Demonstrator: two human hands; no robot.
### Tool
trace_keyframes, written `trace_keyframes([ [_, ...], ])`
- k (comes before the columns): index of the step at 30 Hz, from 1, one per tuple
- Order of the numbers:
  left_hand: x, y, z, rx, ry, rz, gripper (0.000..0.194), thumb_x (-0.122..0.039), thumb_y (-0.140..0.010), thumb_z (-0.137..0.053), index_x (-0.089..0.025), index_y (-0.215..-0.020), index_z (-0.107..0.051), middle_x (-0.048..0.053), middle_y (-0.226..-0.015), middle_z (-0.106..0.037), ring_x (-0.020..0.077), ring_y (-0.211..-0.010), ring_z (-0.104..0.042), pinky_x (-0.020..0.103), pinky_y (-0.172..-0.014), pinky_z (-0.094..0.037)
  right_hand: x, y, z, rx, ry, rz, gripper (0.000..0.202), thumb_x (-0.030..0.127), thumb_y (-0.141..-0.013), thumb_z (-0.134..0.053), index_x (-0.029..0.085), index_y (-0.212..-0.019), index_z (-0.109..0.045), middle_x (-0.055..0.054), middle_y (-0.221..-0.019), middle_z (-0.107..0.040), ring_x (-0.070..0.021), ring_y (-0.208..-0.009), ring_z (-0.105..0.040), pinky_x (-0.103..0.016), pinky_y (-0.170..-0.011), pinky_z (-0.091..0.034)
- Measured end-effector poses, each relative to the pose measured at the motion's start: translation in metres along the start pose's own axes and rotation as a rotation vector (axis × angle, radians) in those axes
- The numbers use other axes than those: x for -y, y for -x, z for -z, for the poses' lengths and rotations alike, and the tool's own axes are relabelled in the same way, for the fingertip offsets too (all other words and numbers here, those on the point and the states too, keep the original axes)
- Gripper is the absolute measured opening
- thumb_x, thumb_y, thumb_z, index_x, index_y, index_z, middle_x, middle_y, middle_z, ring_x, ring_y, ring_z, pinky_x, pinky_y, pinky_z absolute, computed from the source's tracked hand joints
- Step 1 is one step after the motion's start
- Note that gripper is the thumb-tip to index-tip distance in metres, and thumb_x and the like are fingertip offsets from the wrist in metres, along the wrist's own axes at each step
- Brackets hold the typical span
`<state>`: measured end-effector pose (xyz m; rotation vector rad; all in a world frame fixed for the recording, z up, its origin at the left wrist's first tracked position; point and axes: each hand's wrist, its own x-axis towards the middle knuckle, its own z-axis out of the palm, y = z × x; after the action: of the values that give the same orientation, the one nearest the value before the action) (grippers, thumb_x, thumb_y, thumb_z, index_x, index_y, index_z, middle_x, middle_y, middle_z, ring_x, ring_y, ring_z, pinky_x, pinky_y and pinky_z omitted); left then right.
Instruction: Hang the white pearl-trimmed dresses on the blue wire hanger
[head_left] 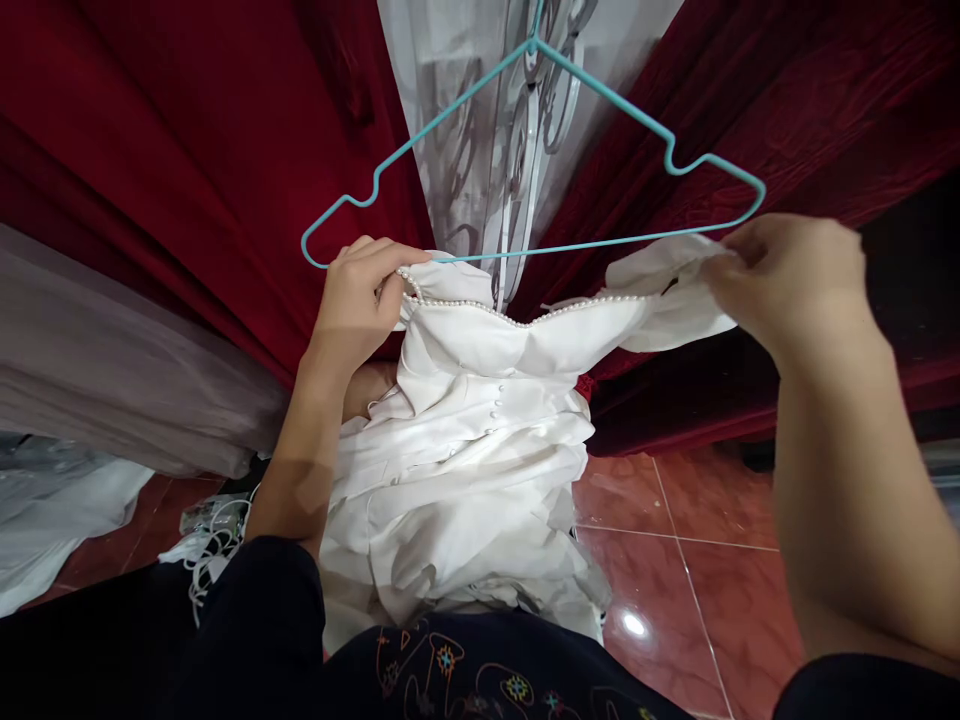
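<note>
A white dress (480, 460) with a pearl-edged neckline and small buttons down its front lies over my lap, its top stretched between my hands. My left hand (367, 295) grips the dress's left shoulder part, with fingers next to the lower bar of a light blue hanger (592, 244). The right sleeve is pinched in my right hand (787, 275), near the hanger's right end. The hanger spans behind the neckline, its hook cut off at the top of the view.
Dark red curtains (225, 150) hang on both sides of a white metal grille (517, 170). Grey sheer fabric (112, 350) hangs at the left. White cords (214, 550) lie on the red tiled floor (675, 540) at the lower left.
</note>
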<state>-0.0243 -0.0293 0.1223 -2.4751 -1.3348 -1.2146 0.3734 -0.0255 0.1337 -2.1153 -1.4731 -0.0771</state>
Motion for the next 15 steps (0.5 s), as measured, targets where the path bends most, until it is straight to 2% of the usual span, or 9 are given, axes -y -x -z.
trace_keyframes([
  [1, 0.000, -0.001, -0.002, 0.003, 0.006, -0.010, 0.041, -0.003, -0.091, -0.049, -0.023, -0.111, -0.079, 0.002, -0.098, -0.077, 0.0233, -0.096, -0.068, 0.039, -0.095, -0.053, -0.002, 0.002, -0.004, 0.030, -0.007, 0.062, 0.012, 0.012, -0.068, -0.065, 0.022, -0.072, -0.060, 0.001, -0.061, -0.051, -0.0134, -0.058, -0.043, -0.034, -0.066, -0.034],
  [3, 0.001, -0.003, -0.006, 0.006, 0.022, -0.022, 0.042, -0.001, -0.089, -0.049, -0.022, -0.111, -0.079, 0.002, -0.100, -0.078, 0.0233, -0.096, -0.068, 0.039, -0.095, -0.053, -0.003, 0.010, -0.012, 0.014, -0.107, 0.308, 0.007, 0.018, -0.072, -0.062, 0.022, -0.078, -0.063, -0.002, -0.071, -0.061, -0.0157, -0.064, -0.052, -0.034, -0.066, -0.039],
  [5, 0.001, -0.004, -0.010, 0.004, 0.038, -0.023, 0.042, -0.001, -0.089, -0.049, -0.022, -0.110, -0.079, 0.002, -0.101, -0.078, 0.0236, -0.096, -0.069, 0.039, -0.095, -0.054, 0.004, 0.019, -0.017, -0.130, -0.262, 0.618, 0.012, 0.023, -0.077, -0.059, 0.021, -0.086, -0.068, -0.006, -0.086, -0.068, -0.0183, -0.075, -0.061, -0.035, -0.070, -0.047],
  [7, 0.000, -0.004, -0.012, 0.004, 0.052, -0.022, 0.041, -0.002, -0.090, -0.049, -0.022, -0.110, -0.079, 0.002, -0.102, -0.079, 0.0236, -0.097, -0.069, 0.039, -0.095, -0.054, 0.017, 0.028, -0.022, -0.314, -0.392, 0.815, 0.019, 0.026, -0.084, -0.059, 0.020, -0.096, -0.073, -0.010, -0.099, -0.071, -0.0209, -0.087, -0.066, -0.038, -0.077, -0.053],
  [9, -0.002, -0.004, -0.012, 0.008, 0.059, -0.017, 0.041, -0.002, -0.091, -0.049, -0.023, -0.110, -0.079, 0.002, -0.101, -0.079, 0.0233, -0.097, -0.069, 0.038, -0.094, -0.055, 0.033, 0.033, -0.029, -0.355, -0.474, 0.839, 0.028, 0.022, -0.090, -0.058, 0.020, -0.111, -0.076, -0.013, -0.112, -0.073, -0.0229, -0.101, -0.069, -0.040, -0.084, -0.057],
  [11, -0.002, -0.004, -0.013, 0.003, 0.060, -0.014, 0.042, -0.002, -0.090, -0.050, -0.023, -0.110, -0.080, 0.002, -0.099, -0.079, 0.0228, -0.096, -0.070, 0.037, -0.093, -0.056, 0.047, 0.036, -0.039, -0.246, -0.514, 0.796, 0.035, 0.018, -0.093, -0.055, 0.020, -0.121, -0.075, -0.012, -0.119, -0.075, -0.0231, -0.108, -0.071, -0.040, -0.088, -0.059],
  [13, -0.001, -0.004, -0.015, -0.011, 0.065, -0.018, 0.041, -0.003, -0.089, -0.051, -0.023, -0.111, -0.081, 0.002, -0.099, -0.080, 0.0226, -0.095, -0.070, 0.038, -0.094, -0.056, 0.055, 0.037, -0.051, -0.156, -0.536, 0.756, 0.032, 0.019, -0.094, -0.054, 0.022, -0.119, -0.074, -0.010, -0.114, -0.076, -0.0225, -0.102, -0.071, -0.041, -0.087, -0.059],
  [15, -0.001, -0.003, -0.020, -0.060, 0.075, -0.035, 0.040, -0.004, -0.088, -0.054, -0.023, -0.111, -0.081, 0.002, -0.105, -0.080, 0.0232, -0.099, -0.071, 0.040, -0.098, -0.057, 0.057, 0.039, -0.061, -0.151, -0.572, 0.719, 0.024, 0.024, -0.098, -0.054, 0.025, -0.112, -0.073, -0.008, -0.105, -0.074, -0.0222, -0.091, -0.068, -0.042, -0.083, -0.058],
])
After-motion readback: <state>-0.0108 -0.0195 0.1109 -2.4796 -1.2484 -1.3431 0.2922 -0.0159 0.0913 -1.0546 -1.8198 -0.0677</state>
